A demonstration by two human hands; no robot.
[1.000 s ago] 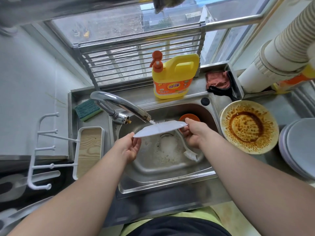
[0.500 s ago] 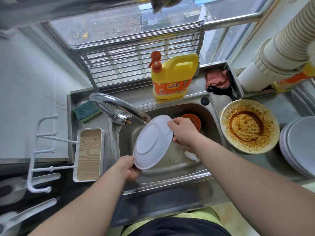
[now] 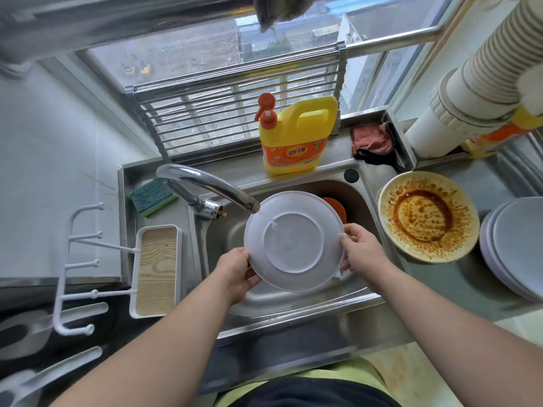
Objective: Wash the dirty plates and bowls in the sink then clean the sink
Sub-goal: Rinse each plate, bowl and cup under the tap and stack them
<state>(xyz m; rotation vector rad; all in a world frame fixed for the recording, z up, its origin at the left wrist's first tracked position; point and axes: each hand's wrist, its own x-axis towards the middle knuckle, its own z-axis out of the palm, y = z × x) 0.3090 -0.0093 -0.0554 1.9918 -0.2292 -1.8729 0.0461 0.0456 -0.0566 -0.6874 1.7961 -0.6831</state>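
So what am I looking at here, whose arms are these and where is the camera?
No machine here: these are a person's two bare arms, filmed by one wide-angle camera worn on the head, looking down. The left hand and right hand each hold an edge of a round white plate, its underside facing the camera, over the stainless steel sink and just under the curved chrome tap. Behind the plate an orange object shows in the basin. To the right lie a round plate smeared with brown sauce and a stack of pale plates. Behind stand a yellow detergent bottle with an orange pump and a green sponge.
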